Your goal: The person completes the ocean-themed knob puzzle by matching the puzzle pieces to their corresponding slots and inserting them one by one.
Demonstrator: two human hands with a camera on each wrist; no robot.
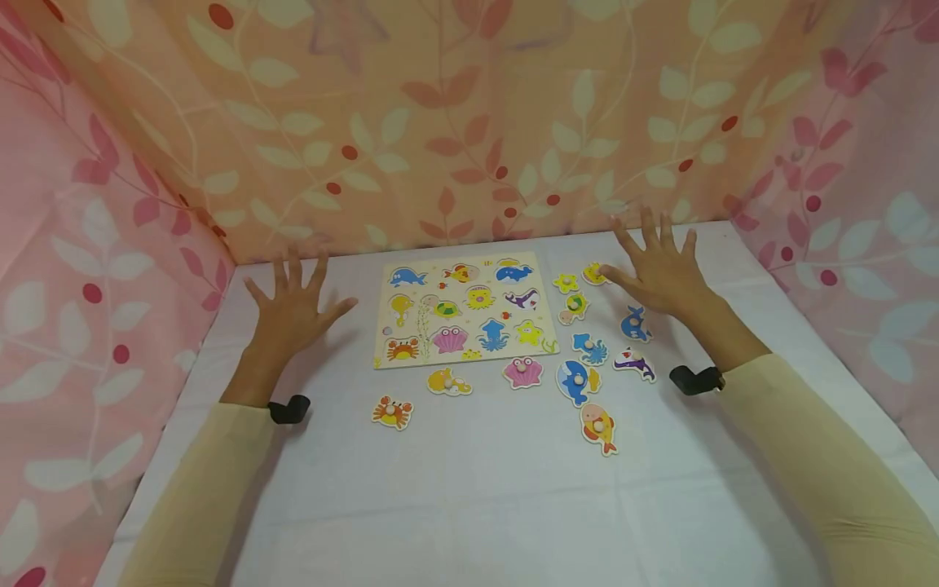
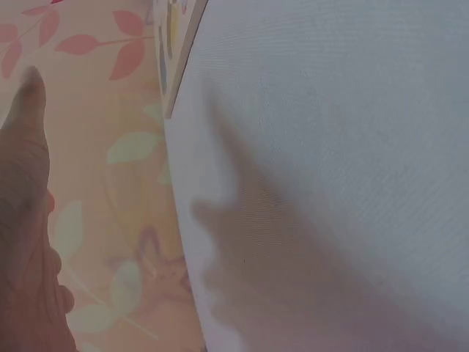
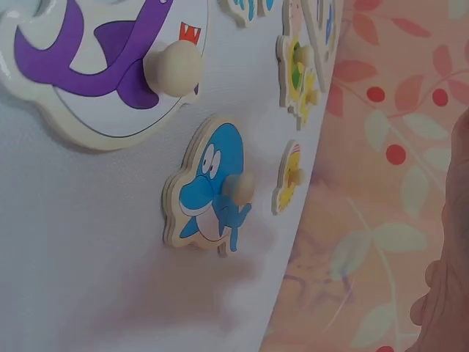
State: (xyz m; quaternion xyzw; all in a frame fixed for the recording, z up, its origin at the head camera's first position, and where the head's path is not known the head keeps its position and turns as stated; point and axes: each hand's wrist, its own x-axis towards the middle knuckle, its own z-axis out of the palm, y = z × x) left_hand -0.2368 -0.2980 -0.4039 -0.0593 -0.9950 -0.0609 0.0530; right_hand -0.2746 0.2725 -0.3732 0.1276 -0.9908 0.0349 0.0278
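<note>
My left hand [image 1: 291,312] is spread, fingers straight, over the cloth left of a wooden sea-animal puzzle board [image 1: 469,310]. In the left wrist view its thumb [image 2: 26,139] shows above a shadow on the cloth. My right hand [image 1: 660,273], also spread and holding nothing, hovers at the far right, its thumb overlapping the octopus piece [image 1: 595,274] in the head view. Beneath it lies a blue dolphin piece [image 3: 212,183] with a round knob. A purple shark piece [image 3: 110,73] is nearer in the right wrist view.
More knobbed pieces lie about the board: a crab [image 1: 392,412], a seahorse [image 1: 448,381], a pink shell [image 1: 523,372], a blue whale [image 1: 575,381], an orange fish [image 1: 600,429], a squid [image 1: 590,348], a turtle [image 1: 575,307] and a star [image 1: 566,282]. Floral curtains [image 1: 469,122] enclose the table.
</note>
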